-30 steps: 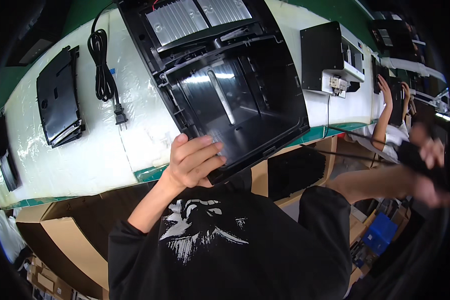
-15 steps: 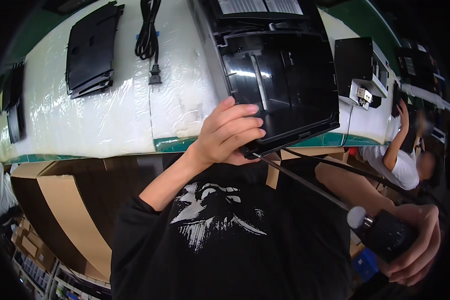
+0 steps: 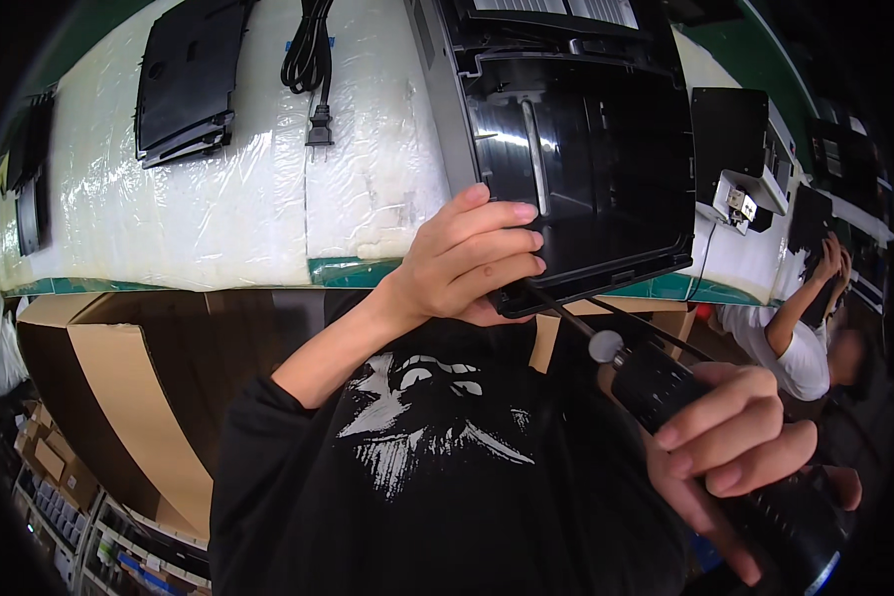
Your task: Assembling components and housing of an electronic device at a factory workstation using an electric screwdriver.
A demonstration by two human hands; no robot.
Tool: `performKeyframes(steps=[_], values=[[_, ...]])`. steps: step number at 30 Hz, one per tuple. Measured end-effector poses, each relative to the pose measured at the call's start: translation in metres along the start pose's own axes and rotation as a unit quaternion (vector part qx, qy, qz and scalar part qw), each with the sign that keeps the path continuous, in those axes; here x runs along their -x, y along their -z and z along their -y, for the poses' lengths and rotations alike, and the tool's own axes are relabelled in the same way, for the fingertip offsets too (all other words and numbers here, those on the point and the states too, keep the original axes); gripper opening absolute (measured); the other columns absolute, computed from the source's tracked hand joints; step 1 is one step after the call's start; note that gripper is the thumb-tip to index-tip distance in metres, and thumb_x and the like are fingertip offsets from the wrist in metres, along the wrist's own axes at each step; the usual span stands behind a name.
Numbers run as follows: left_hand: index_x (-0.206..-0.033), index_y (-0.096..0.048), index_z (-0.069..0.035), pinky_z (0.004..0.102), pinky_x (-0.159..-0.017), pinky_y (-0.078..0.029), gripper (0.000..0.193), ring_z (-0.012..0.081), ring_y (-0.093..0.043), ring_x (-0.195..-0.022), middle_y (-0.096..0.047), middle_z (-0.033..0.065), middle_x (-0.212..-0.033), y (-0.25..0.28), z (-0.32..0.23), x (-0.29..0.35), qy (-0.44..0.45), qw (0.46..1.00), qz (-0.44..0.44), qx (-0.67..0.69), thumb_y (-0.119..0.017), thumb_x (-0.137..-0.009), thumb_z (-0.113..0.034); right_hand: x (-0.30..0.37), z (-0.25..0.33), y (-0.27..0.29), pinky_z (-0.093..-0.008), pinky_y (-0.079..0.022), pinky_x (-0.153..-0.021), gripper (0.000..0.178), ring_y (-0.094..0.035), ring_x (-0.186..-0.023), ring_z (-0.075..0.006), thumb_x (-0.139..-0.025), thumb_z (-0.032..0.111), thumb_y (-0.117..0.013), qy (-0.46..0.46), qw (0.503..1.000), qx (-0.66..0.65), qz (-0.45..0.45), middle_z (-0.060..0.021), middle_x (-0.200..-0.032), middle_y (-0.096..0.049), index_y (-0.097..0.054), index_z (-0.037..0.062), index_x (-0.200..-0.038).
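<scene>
An open black plastic housing (image 3: 616, 149) with a glossy inside and a grey side lies over the bench's near edge. My left hand (image 3: 467, 243) grips its near left corner, fingers over the rim and inside, the thumb side partly hidden. In my right hand (image 3: 735, 437) is a black electric screwdriver (image 3: 656, 382), its body slanting up and left. Its long thin bit (image 3: 569, 318) meets the housing at the corner beside my left fingers. Whether a screw sits at the tip is hidden.
Stacked black panels (image 3: 191, 84) and a coiled black power cord (image 3: 308, 65) lie on the plastic-wrapped bench top (image 3: 377, 189). A black-and-white device (image 3: 740, 149) stands to the right. A co-worker (image 3: 800, 348) is at far right. Below the bench edge stands an open cardboard box (image 3: 119, 407).
My right hand has brought the screwdriver up and left, closer to the housing; less of the bit shows. My left hand keeps its grip. The view has shifted slightly. The co-worker's hands have moved.
</scene>
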State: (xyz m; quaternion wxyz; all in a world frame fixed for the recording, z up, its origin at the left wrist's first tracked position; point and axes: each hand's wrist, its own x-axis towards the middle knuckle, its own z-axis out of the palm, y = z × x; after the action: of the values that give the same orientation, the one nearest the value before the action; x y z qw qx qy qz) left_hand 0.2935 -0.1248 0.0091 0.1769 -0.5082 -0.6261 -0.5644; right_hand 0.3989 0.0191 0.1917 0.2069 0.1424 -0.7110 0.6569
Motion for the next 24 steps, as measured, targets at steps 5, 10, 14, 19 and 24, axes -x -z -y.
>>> performKeyframes(steps=[5,10,14,19,24], values=[[-0.091,-0.064,-0.007,0.0417,-0.105,-0.033,0.025,0.0228,-0.057,-0.106,-0.062,0.0037,-0.100,0.005,0.000,0.001,0.004,1.000,0.016,-0.006,-0.061,-0.081,-0.031,-0.002,-0.007,-0.004,-0.0266,-0.041,-0.037,0.028,-0.065,-0.059,-0.0245,-0.076,-0.003,-0.067,-0.028,0.998,0.042,0.037,-0.0108,-0.073,-0.061,-0.044,0.0051,-0.090],[-0.090,-0.063,-0.008,0.0417,-0.105,-0.033,0.027,0.0227,-0.056,-0.106,-0.062,0.0035,-0.100,0.002,0.001,0.002,0.018,1.000,0.018,0.001,-0.066,-0.077,-0.032,-0.003,-0.021,-0.007,-0.0225,-0.038,-0.033,0.030,-0.064,-0.059,-0.0237,-0.074,-0.003,-0.068,-0.038,0.998,0.026,0.038,-0.0109,-0.074,-0.062,-0.044,0.0044,-0.091],[-0.088,-0.061,-0.009,0.0425,-0.105,-0.031,0.031,0.0223,-0.055,-0.108,-0.061,0.0031,-0.102,0.002,-0.004,-0.002,0.021,1.000,0.013,0.008,-0.071,-0.073,-0.034,-0.005,-0.020,-0.014,-0.0225,-0.039,-0.034,0.024,-0.064,-0.059,-0.0237,-0.072,-0.001,-0.069,-0.027,0.998,0.025,0.041,-0.0110,-0.073,-0.062,-0.048,0.0035,-0.083],[-0.086,-0.056,-0.011,0.0436,-0.106,-0.029,0.031,0.0222,-0.051,-0.112,-0.058,0.0029,-0.103,-0.012,-0.005,0.001,0.028,1.000,-0.009,0.008,-0.071,-0.073,-0.035,-0.014,-0.026,-0.027,-0.0237,-0.040,-0.036,0.017,-0.064,-0.059,-0.0246,-0.064,-0.001,-0.071,-0.035,0.996,0.042,0.066,-0.0109,-0.070,-0.061,-0.055,0.0015,-0.069],[-0.085,-0.052,-0.012,0.0443,-0.104,-0.031,0.030,0.0220,-0.048,-0.114,-0.056,0.0031,-0.104,-0.008,-0.008,0.005,0.028,0.999,0.000,-0.016,-0.065,-0.079,-0.038,-0.025,-0.034,-0.033,-0.0238,-0.040,-0.037,0.015,-0.063,-0.059,-0.0247,-0.060,-0.001,-0.072,-0.037,0.992,0.021,0.117,-0.0116,-0.068,-0.060,-0.057,0.0005,-0.060]])
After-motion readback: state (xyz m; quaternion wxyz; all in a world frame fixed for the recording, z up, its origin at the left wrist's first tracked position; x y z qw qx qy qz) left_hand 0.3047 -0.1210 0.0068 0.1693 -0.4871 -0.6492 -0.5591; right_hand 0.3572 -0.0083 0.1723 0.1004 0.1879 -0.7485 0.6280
